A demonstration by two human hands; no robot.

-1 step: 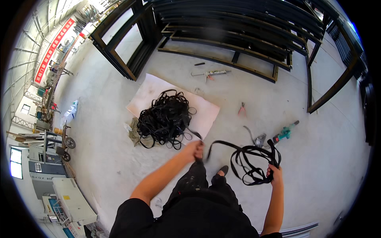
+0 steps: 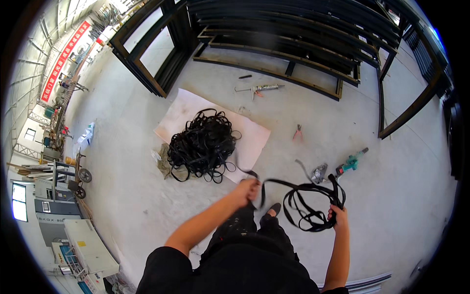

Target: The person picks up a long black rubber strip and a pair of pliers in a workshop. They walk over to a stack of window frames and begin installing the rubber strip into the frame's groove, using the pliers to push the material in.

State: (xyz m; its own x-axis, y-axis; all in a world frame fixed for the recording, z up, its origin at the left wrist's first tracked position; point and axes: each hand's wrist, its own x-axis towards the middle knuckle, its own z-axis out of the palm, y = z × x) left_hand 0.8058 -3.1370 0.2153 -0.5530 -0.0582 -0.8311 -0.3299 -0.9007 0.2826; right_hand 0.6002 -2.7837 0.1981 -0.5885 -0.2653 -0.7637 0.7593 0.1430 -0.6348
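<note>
A long black rubber strip, likely a sealing strip, runs from a tangled pile [image 2: 200, 147] across to a loose coil [image 2: 338, 193] in my right hand [image 2: 339, 217]. That hand is closed around the bunched loops at the coil's right side, and the loops hang open toward the left. My left hand [image 2: 248, 191] grips the strip between pile and coil, its fingers closed and slightly blurred. From there a slack length curves over to the coil. Beneath the pile lies a pale pinkish sheet [image 2: 254, 134] on the floor.
Black metal frames [image 2: 269, 71] stand stacked at the far side. On the floor lie a caulking gun [image 2: 259, 89], pliers [image 2: 298, 132], a green power tool [image 2: 351, 163] and a crumpled silvery bag [image 2: 319, 173]. A wheeled cart [image 2: 81, 183] and machinery [image 2: 88, 245] stand at left.
My left hand has shifted slightly right and a little down along with the strip, closer to the coil. The right hand stays nearly in place, still holding the coil.
</note>
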